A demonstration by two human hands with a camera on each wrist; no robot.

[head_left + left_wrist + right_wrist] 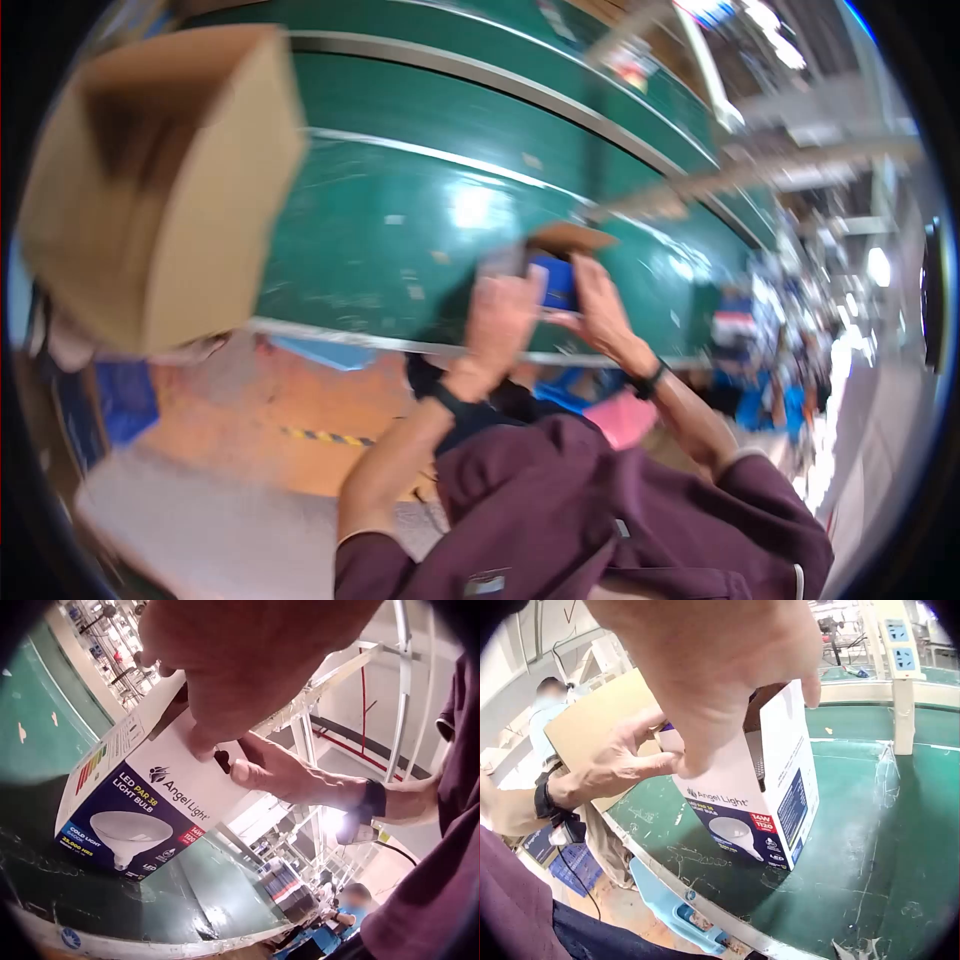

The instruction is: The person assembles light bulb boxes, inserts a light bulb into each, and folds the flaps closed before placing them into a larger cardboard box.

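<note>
Green table (350, 220), brown carton (220, 200) at its left, bulb box (146, 796) near the front edge.
Left hand (500, 315) and right hand (603, 312) pinch the box's upper walls, partly covering its top; exact fingertip placement is hard to judge through blur.

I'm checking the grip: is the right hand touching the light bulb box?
Touching: the right wrist view shows the right hand with its thumb against the box.
</note>
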